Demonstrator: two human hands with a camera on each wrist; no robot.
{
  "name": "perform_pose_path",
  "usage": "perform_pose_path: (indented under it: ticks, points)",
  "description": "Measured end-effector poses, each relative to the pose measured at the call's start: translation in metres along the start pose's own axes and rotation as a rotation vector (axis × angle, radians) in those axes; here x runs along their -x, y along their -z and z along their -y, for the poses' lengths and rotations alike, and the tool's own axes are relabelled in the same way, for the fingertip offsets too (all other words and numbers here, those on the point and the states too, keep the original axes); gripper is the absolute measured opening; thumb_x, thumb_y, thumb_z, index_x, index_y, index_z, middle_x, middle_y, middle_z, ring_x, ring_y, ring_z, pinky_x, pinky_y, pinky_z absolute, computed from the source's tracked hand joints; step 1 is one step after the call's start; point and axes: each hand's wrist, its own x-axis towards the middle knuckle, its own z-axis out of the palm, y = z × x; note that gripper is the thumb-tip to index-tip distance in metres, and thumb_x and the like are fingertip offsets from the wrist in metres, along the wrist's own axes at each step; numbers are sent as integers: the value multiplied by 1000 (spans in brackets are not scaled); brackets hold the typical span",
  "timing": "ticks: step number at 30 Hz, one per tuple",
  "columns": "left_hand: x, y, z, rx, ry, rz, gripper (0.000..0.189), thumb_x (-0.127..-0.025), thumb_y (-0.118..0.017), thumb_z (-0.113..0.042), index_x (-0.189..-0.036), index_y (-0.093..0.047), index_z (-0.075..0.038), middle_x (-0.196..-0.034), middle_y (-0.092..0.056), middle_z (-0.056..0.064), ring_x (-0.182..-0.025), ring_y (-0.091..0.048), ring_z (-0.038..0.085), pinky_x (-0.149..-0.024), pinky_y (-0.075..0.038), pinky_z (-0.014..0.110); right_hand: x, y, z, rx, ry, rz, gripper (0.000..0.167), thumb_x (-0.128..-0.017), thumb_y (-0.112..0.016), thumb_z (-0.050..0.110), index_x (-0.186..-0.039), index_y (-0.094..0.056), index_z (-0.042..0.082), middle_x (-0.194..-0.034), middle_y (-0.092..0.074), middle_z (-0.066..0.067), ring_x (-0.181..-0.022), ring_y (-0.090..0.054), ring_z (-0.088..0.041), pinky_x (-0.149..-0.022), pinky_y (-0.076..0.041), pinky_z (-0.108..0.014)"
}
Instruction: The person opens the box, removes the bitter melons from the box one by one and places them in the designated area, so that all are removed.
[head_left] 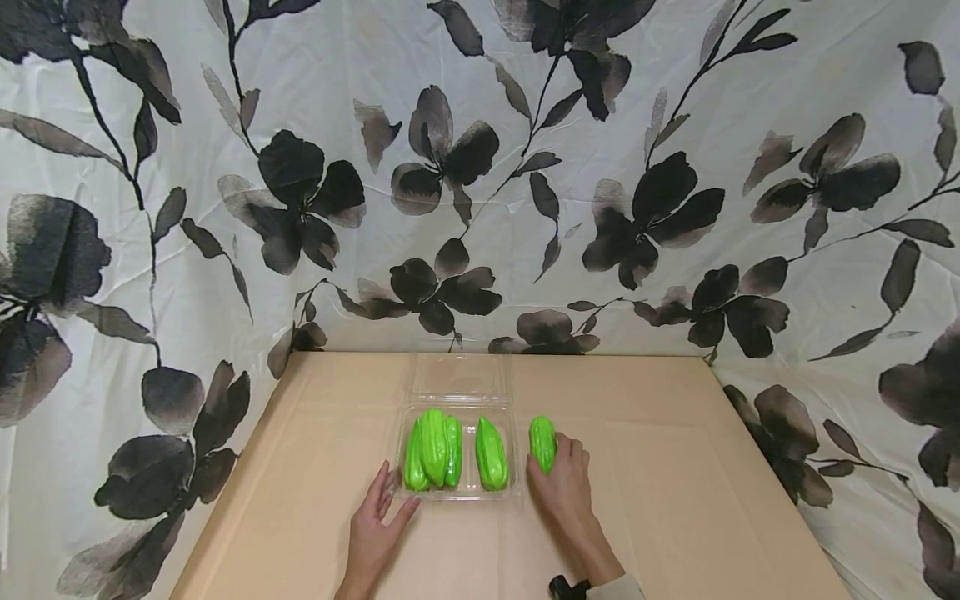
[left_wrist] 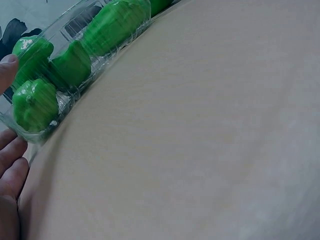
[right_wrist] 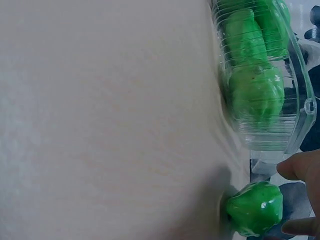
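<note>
A clear plastic clamshell container (head_left: 459, 495) sits on the table, its lid (head_left: 459, 377) folded back. Inside lie three green, ridged, cucumber-like vegetables (head_left: 433, 446) bunched at left and one vegetable (head_left: 491, 454) at right. At its near left corner, my left hand (head_left: 372, 529) rests extended fingers along the side, thumb at the front edge. Another green vegetable (head_left: 542, 443) lies outside, right of the container. My right hand (head_left: 566, 487) is over its near end, thumb and fingers on either side. In the right wrist view, a gap shows between the thumb (right_wrist: 300, 166) and this vegetable (right_wrist: 255, 208).
The tan tabletop (head_left: 660, 500) stretches to both sides of the container. A white cloth (head_left: 555, 233) printed with dark flowers hangs behind and around the table. A dark watch-like band (head_left: 568, 587) is on the right wrist, beside a light sleeve (head_left: 617, 588).
</note>
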Motion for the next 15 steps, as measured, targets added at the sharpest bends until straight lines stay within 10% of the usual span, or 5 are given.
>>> perform_pose_path:
  ticks: [15]
  points:
    - [-1,1,-2,13,26,6,83,-83,-83,-25,-152,-40,-8,-140,-62,12,-128,-59,30,-99,-39,-1,-3,9,8,61,76,-67,59,-88,-73,31,-128,-55,-8,-113,-58,-28,-100,-55,-43,-72,-55,-48]
